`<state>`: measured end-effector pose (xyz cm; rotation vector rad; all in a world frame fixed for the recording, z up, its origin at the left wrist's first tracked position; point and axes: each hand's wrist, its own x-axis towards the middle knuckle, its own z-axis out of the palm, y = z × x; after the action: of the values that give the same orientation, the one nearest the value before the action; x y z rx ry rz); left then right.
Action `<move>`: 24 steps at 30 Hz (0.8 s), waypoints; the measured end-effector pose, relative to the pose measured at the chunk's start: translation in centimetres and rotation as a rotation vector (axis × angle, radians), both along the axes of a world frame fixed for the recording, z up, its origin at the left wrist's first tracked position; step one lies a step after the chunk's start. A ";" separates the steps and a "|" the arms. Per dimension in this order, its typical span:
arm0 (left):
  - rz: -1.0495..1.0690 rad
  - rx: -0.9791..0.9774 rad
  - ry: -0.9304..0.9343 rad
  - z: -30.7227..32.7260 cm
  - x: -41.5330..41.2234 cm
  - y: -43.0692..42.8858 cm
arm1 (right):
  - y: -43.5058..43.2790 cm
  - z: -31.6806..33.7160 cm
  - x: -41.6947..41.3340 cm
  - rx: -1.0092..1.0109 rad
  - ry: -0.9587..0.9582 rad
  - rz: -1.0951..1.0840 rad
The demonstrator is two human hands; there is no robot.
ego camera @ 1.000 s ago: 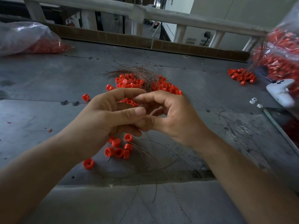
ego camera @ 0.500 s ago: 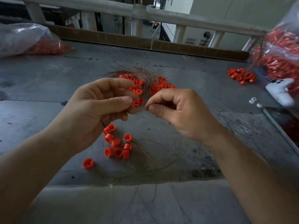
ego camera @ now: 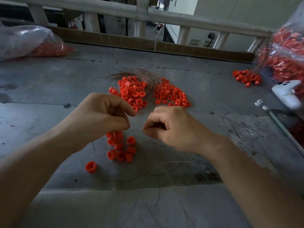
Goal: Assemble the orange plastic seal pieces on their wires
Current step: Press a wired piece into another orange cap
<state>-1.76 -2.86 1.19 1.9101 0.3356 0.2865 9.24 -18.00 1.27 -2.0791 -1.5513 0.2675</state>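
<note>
Seals (ego camera: 133,92) lie mostly loose in two heaps at centre frame, so much work is left, I judge. Right hand (ego camera: 172,127) pinches a wire (ego camera: 171,162); left hand (ego camera: 100,117) is curled, its hold hidden.

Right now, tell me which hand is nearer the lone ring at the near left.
Left. The left hand is just beyond the lone ring; the right hand is farther off to its right.

hands: just apart | left hand (ego camera: 105,116): fingers curled, thumb to forefinger | right hand (ego camera: 172,127): likewise
</note>
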 end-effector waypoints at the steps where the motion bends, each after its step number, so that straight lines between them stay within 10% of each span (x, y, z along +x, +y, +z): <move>1: 0.015 0.014 0.010 -0.1 0.1 0.0 | 0.0 -0.1 0.0 -0.031 -0.009 0.005; 24: 0.307 0.637 0.157 -3.0 2.3 3.3 | -1.0 0.4 2.3 0.003 0.011 -0.215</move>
<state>0.55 0.48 -1.80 2.5142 0.7103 0.4914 11.52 -18.95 1.62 -2.2160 -1.3066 0.1978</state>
